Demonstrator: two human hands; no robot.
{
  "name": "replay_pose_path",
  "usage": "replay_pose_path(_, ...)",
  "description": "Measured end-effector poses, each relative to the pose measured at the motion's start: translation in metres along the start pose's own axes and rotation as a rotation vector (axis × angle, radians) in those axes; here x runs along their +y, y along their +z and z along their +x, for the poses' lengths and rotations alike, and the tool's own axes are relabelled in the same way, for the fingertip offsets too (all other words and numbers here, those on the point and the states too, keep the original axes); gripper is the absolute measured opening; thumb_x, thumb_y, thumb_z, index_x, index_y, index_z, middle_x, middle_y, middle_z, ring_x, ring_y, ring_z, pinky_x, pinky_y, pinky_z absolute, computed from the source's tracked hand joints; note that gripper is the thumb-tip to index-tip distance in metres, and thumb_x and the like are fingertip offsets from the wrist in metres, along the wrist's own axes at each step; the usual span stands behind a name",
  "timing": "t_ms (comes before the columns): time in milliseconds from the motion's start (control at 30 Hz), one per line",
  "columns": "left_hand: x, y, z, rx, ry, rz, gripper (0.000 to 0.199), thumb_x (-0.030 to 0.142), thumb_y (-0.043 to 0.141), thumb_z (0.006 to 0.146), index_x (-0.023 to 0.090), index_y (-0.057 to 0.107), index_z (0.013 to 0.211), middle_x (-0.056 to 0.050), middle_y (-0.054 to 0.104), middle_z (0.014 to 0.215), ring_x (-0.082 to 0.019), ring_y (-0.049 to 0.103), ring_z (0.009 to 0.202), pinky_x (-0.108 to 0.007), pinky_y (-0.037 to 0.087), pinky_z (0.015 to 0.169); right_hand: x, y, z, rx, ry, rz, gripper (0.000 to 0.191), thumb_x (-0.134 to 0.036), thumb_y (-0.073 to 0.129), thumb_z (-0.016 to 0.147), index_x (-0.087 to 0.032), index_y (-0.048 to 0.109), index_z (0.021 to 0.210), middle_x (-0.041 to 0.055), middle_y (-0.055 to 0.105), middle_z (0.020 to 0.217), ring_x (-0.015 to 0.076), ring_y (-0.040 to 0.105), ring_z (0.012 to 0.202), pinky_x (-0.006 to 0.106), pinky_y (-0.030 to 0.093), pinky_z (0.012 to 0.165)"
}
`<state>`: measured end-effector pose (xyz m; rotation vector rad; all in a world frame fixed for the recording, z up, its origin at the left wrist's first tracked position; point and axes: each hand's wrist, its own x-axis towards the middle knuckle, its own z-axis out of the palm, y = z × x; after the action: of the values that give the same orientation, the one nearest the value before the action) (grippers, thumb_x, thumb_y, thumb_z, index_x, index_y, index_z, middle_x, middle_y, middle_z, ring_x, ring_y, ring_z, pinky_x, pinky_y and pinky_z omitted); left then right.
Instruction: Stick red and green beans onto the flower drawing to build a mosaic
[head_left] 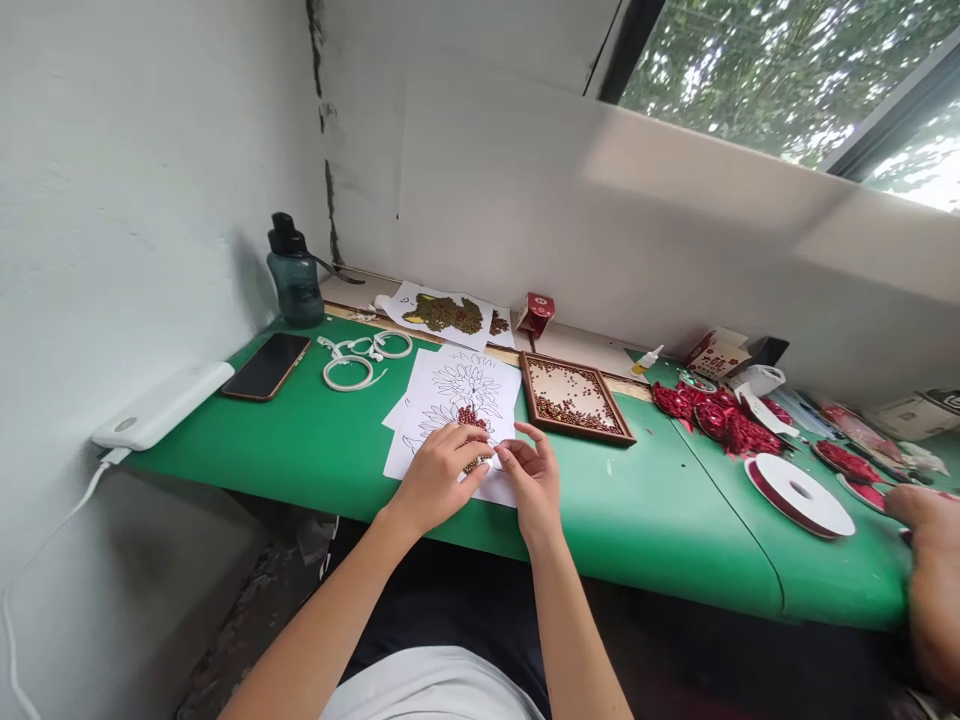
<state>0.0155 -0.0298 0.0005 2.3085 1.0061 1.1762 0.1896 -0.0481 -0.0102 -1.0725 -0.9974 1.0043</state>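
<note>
Two bare hands over the flower sheet (409, 458), which lies flat on the green tabletop (337, 440), long side running away from the body. Red beads (470, 414) sit on the sheet just beyond the left fingers; darker brown-gold beads (472, 466) are at its near part, under the left hand (440, 470). So the left hand is nearer both patches, fingers together, curled over from the left. Right hand (538, 482) comes in at the sheet's right edge, thumb and index tips close, other fingers bent and slightly apart; can't tell if either hand clamps a bead. The two hands' fingertips nearly meet between them. Bead tray (528, 390), wood-framed, is just right of the sheet. Phone (268, 367) left of sheet; ribbon spool (799, 495) well off to its right, co-worker's hand (926, 515) farther right.
</note>
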Motion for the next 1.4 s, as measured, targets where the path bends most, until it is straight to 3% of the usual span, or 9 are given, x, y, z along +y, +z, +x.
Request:
replay_pose_path(167,0.003,0.010,0.008,-0.010,-0.030,-0.050,0.019,0.019,0.066,0.097,0.027,0.067,0.115,-0.002,0.067,0.130,-0.024,0.062,0.121,-0.046,0.051,0.106,-0.004,-0.007,0.002,0.020,0.075,0.076,0.054,-0.041,0.089,0.079,-0.027,0.063,0.124,0.0009,0.074,0.089,0.0152,0.062,0.076,0.030,0.051,0.074)
replay_pose_path(433,-0.002,0.010,0.009,0.026,-0.130,-0.295,0.009,0.020,0.067,0.097,0.025,0.067,0.105,-0.003,0.064,0.125,-0.020,0.064,0.121,-0.039,0.054,0.105,-0.001,-0.003,0.000,-0.014,0.049,-0.013,0.053,-0.043,0.086,0.083,-0.026,0.062,0.126,0.0012,0.075,0.085,0.0170,0.064,0.078,0.032,0.051,0.077)
replay_pose_path(600,-0.003,0.010,0.008,-0.041,-0.158,-0.249,0.011,0.017,0.070,0.093,0.025,0.066,0.100,-0.002,0.065,0.123,-0.021,0.064,0.119,-0.040,0.054,0.100,0.000,-0.004,0.001,-0.047,0.056,-0.041,0.053,-0.043,0.084,0.084,-0.026,0.060,0.128,-0.0003,0.074,0.082,0.0161,0.062,0.075,0.029,0.049,0.072)
replay_pose_path(833,0.000,0.009,0.007,-0.028,-0.179,-0.218,0.008,0.016,0.067,0.094,0.024,0.064,0.093,-0.001,0.067,0.119,-0.021,0.065,0.116,-0.038,0.054,0.095,0.000,-0.003,-0.002,-0.105,0.068,-0.068,0.053,-0.045,0.084,0.085,-0.025,0.059,0.127,0.0011,0.075,0.081,0.0174,0.064,0.073,0.030,0.049,0.070)
replay_pose_path(1400,0.003,0.009,0.006,-0.029,-0.191,-0.210,0.008,0.023,0.059,0.099,0.023,0.064,0.092,-0.002,0.067,0.117,-0.019,0.068,0.104,-0.036,0.053,0.089,0.005,-0.004,-0.002,-0.111,0.044,-0.088,0.047,-0.049,0.083,0.084,-0.023,0.065,0.119,0.0024,0.076,0.082,0.0175,0.063,0.068,0.031,0.048,0.066)
